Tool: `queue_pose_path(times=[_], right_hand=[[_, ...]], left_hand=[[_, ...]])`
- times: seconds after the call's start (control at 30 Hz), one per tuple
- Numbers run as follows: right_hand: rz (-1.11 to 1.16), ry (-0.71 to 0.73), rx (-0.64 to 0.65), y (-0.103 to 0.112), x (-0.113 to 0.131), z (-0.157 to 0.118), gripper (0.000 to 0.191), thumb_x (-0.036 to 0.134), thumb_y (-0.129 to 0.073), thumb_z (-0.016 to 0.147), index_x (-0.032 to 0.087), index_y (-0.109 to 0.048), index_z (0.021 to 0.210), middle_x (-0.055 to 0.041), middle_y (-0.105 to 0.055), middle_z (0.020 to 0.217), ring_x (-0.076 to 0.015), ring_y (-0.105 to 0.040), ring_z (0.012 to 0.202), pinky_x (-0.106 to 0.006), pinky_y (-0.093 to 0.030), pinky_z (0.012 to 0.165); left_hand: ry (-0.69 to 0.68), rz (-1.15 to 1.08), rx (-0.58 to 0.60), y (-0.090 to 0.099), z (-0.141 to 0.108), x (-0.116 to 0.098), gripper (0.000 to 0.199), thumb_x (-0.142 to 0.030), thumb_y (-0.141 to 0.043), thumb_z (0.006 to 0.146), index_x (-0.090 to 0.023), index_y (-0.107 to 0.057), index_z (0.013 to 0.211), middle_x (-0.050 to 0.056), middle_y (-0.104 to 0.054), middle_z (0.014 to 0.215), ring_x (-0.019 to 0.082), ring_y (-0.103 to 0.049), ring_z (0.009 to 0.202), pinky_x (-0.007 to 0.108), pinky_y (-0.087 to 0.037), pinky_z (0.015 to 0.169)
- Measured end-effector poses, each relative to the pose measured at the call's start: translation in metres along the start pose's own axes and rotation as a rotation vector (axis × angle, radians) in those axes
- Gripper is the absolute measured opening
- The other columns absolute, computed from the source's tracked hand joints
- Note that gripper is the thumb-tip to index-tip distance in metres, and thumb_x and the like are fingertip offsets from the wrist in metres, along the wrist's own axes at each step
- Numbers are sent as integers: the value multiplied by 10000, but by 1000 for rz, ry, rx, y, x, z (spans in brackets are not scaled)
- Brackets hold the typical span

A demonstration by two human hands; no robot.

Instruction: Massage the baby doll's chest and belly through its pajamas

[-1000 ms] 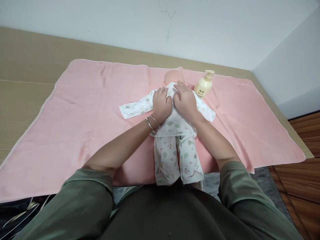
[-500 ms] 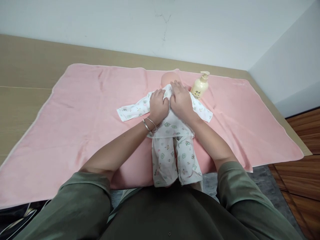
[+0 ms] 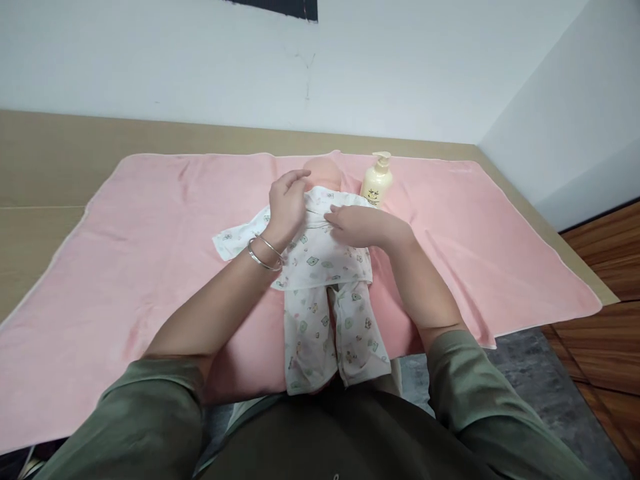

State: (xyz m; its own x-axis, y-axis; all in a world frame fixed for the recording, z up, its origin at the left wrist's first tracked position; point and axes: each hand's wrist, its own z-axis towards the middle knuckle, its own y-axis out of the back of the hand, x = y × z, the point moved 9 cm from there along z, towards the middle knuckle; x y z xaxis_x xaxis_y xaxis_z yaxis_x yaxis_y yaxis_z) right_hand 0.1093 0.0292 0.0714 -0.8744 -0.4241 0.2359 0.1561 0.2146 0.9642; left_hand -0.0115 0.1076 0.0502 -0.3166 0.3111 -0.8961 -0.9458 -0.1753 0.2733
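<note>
A baby doll, its rounded pinkish head [image 3: 323, 173] at the far end, lies on a pink blanket [image 3: 150, 267]. It wears a white printed top [image 3: 320, 263] and matching trousers [image 3: 310, 337], whose legs reach the blanket's near edge. My left hand [image 3: 289, 203], with two bangles at the wrist, is over the top's left shoulder, fingers stretched toward the head and holding nothing. Across the chest lies my right hand [image 3: 360, 225], fingers extended and pointing left over the cloth. The doll's right-hand sleeve is mostly hidden behind my right hand.
A cream pump bottle [image 3: 376, 181] stands on the blanket to the right of the doll's head. The wooden tabletop [image 3: 40, 160] shows around the blanket, with a white wall [image 3: 200, 67] behind. Wood-grain cabinets [image 3: 610, 253] are at the right.
Both hands have come off their flat placement on the doll's upper body. My left hand has turned toward the head; my right has swung sideways across the chest. The camera view has shifted.
</note>
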Motion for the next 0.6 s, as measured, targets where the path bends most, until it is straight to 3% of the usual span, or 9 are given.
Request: queue_pose_path(times=[0.03,0.1,0.2,0.27,0.33,0.4,0.6], right_hand=[[9,29,89,0,-1,-6,235,218,-466,949,195,-695,902,-81,-773,1024,-283,-716,938,-453,-575,855],[60,24,33,20,-12,-13,284,236,-410,976,208,-687,1035,-72,-757,1106,-274,-696,1030,-441,-557,924],[73,-61,-368,66,-45,-19,408,236,-332,1001,187,-585,1317,-96,-640,1378,-304,-548,1342,-510,-443,1124],[36,-169,-591,81,-75,-20,481,275,-264,1026,143,-499,1424,-133,-520,1505,-345,-395,1478,-602,-331,1195],[19,-247,-680,80,-101,-13,529,309,-219,1038,108,-435,1477,-167,-426,1571,-375,-316,1521,-657,-278,1205],[9,-268,-670,70,-116,0,548,322,-209,1043,91,-391,1506,-183,-386,1592,-378,-282,1538,-663,-258,1215],[-42,-286,-601,47,-115,25,548,325,-257,1041,65,-373,1509,-216,-380,1600,-367,-267,1546,-649,-201,1246]], left_hand=[[-16,-49,29,-6,2,-8,327,-253,-430,914,-196,-709,1073,58,-733,1243,226,-635,1245,388,-491,1123],[-18,-151,143,-27,6,-19,378,-305,-361,975,-194,-688,1130,68,-720,1257,220,-637,1255,380,-516,1100],[-17,-215,360,-71,20,-23,520,-414,-219,1052,-187,-619,1295,106,-690,1282,251,-628,1285,431,-547,1054],[-57,-166,446,-98,35,-21,559,-442,-170,1072,-191,-560,1385,121,-657,1313,272,-604,1318,474,-541,1035],[-98,-83,447,-117,55,-16,536,-408,-166,1083,-206,-535,1415,117,-627,1340,282,-580,1345,494,-530,1020],[-102,3,412,-129,73,-9,530,-347,-152,1084,-214,-558,1398,113,-634,1313,287,-572,1354,503,-530,1007],[-107,7,477,-145,82,-11,500,-374,-232,1071,-115,-620,1249,181,-670,1260,296,-424,1471,491,-493,1085]])
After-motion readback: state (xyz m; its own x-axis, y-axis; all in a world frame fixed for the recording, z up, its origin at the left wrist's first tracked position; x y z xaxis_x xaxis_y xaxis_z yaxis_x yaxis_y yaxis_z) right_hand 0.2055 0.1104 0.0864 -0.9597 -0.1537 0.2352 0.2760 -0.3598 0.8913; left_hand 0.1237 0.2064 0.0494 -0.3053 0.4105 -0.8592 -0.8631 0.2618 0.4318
